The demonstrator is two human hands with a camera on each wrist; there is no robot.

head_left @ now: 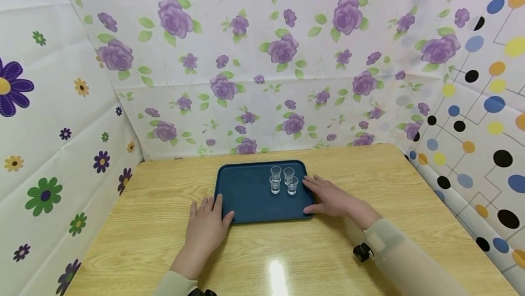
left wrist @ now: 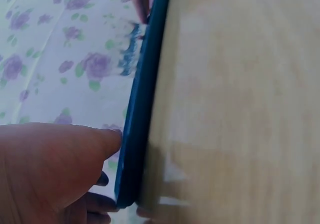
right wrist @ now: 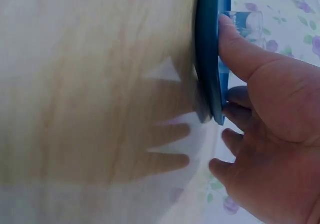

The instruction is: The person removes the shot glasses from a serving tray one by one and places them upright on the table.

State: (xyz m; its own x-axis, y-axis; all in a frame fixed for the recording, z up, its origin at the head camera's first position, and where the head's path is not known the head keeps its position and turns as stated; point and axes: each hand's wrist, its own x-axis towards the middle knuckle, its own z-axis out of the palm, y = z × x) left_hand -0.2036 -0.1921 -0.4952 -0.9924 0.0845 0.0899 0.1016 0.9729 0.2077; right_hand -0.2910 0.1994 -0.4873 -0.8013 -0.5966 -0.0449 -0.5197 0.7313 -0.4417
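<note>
A dark blue rectangular tray (head_left: 246,195) lies on the wooden table. Several small clear shot glasses (head_left: 275,187) stand upright in a cluster on its right half. At the tray's left front corner is my left hand (head_left: 206,225), its fingers nearly straight along the left rim and its thumb by the front rim. On the opposite side, my right hand (head_left: 330,197) touches the right rim, with fingers spread and the thumb near the front corner. In the right wrist view the thumb rests on the rim (right wrist: 212,58), while the lower fingers are apart from it.
The wooden table (head_left: 164,186) extends around the tray on all sides. A cloth with purple roses (head_left: 283,49) hangs behind it. Patterned cloths flank it, with daisies (head_left: 45,195) at left and coloured dots (head_left: 502,159) at right.
</note>
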